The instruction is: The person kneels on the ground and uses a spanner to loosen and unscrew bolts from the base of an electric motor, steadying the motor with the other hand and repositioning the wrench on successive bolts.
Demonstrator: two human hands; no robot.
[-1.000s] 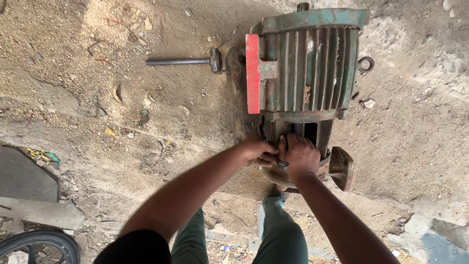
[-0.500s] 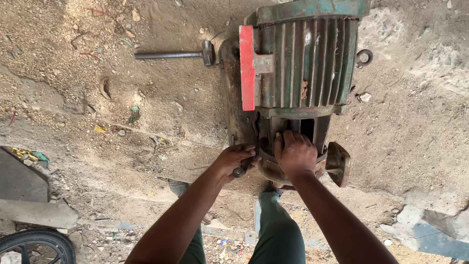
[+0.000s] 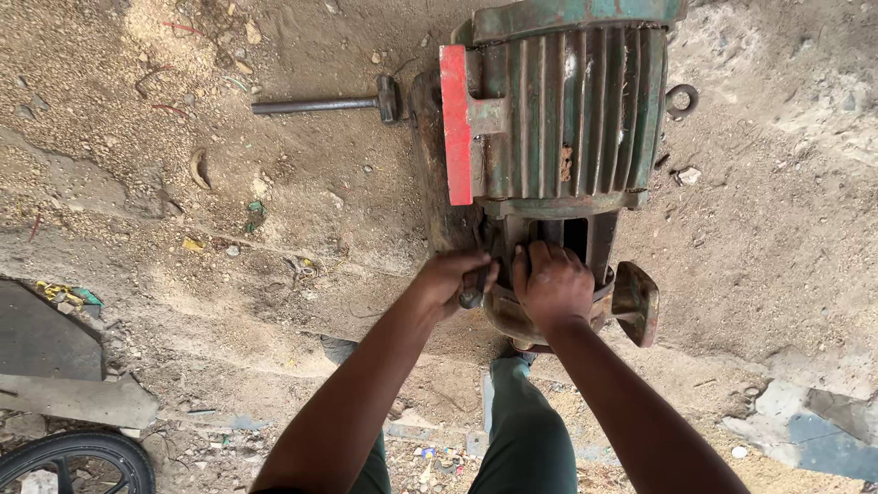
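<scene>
Far to the left of both hands and nearer the person, the curved black rubber edge of a wheel [image 3: 78,457] shows in the corner, with a flat grey slab [image 3: 46,343] on the dirt ground [image 3: 274,229] just above it. Up and to the left of the left hand, well apart from it, a long dark steel rod with a blocky head [image 3: 320,103] lies flat on the dirt, its head just beside the machine. The left hand [image 3: 453,284] is curled into a narrow grip around a small dark metal tool [image 3: 474,291] whose shape is mostly hidden by the fingers, and it presses against the near end of the big green ribbed cast-iron electric motor [image 3: 567,110]. A red-painted flat plate [image 3: 455,123] stands along the motor's flank, above this hand. Just to the right, almost touching the left one, the right hand [image 3: 551,284] lies palm down with fingers bent over the rusty round end housing [image 3: 512,320] of the motor; I cannot tell whether it clasps anything. Right of that hand, close by, a rusty flat metal lug [image 3: 636,302] sticks out from the housing.
</scene>
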